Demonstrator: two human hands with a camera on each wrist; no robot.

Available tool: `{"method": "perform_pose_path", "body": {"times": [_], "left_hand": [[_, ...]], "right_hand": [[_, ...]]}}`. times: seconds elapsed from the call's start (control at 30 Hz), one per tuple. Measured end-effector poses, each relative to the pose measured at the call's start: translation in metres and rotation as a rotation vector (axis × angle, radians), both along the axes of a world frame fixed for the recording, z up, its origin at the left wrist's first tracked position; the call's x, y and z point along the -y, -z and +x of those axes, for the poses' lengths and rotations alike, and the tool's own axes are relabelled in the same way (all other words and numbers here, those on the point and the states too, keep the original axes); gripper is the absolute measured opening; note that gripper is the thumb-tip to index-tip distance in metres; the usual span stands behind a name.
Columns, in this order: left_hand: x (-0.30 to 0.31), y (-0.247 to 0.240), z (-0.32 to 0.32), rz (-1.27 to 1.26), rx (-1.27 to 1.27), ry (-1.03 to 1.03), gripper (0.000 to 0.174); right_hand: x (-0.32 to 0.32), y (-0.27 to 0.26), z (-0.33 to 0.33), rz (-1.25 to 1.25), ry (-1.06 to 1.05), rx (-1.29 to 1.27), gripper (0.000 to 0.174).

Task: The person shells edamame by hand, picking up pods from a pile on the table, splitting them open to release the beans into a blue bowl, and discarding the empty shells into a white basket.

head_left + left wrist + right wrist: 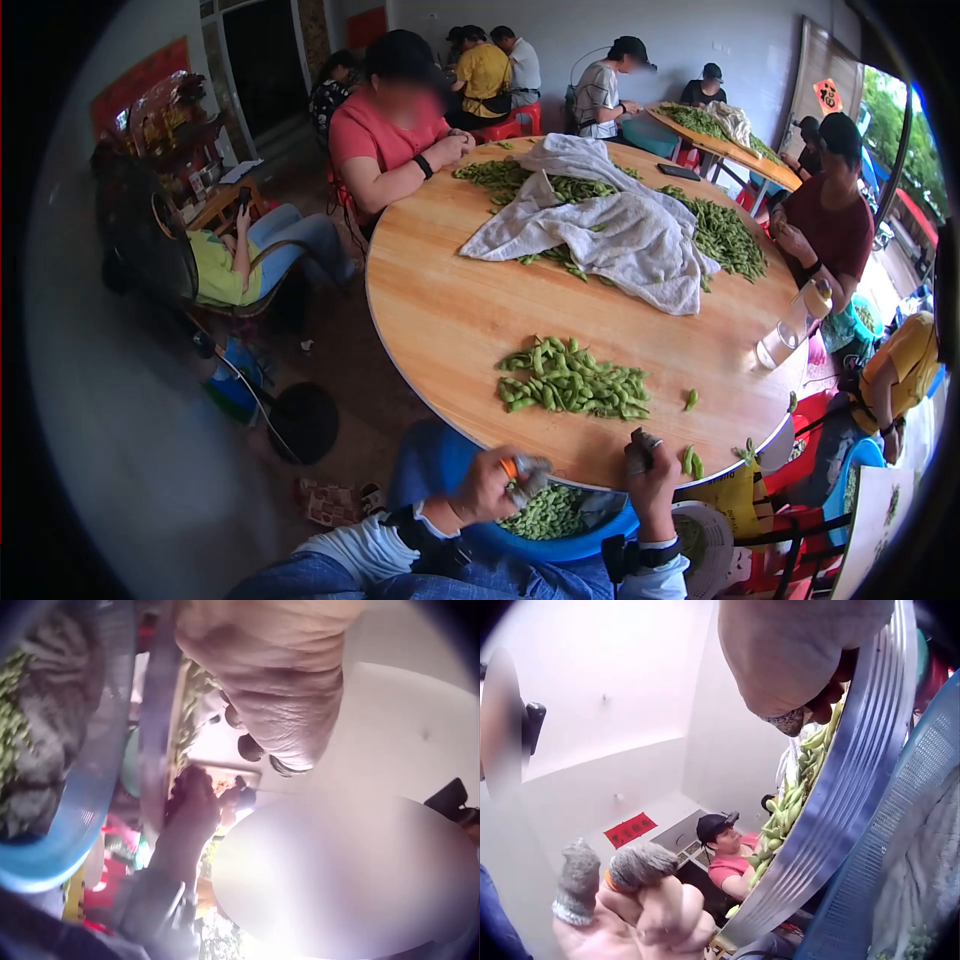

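Observation:
My left hand is above the blue tub at the round table's near edge. Grey covers sit on its thumb and forefinger, with an orange band. In the right wrist view, that left hand has those two fingers apart with nothing between them, the others bent. My right hand, grey-tipped too, is at the table edge with bent fingers; whether they pinch something is hidden. A pile of green pods lies just beyond the hands, and a few loose pods lie beside the right hand. Small green beans fill the tub.
A white cloth covers part of a larger pod heap across the table. A clear bottle stands at the right edge, and a phone lies at the far side. People sit at the table's left and right, others behind.

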State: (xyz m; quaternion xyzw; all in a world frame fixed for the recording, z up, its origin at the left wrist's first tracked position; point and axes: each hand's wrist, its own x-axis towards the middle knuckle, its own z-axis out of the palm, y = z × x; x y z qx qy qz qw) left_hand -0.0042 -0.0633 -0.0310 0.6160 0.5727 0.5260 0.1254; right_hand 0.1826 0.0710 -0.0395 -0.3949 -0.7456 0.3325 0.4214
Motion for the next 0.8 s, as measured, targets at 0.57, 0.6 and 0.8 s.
{"method": "perform_pose_path", "body": {"times": [0.57,0.6,0.8], "left_hand": [[-0.079,0.012,-0.101,-0.219,-0.578,-0.08,0.017],[-0.079,0.012,-0.101,-0.209,-0.567,-0.081,0.016],[-0.078,0.003,-0.105,-0.27,-0.591,-0.041,0.015]], "right_hand": [[0.092,-0.282,0.021,0.851,-0.654,0.115,0.025],[0.096,-0.288,0.022,0.829,-0.592,0.156,0.022],[0.082,-0.299,0.013,1.037,-0.602,0.1,0.02]]}}
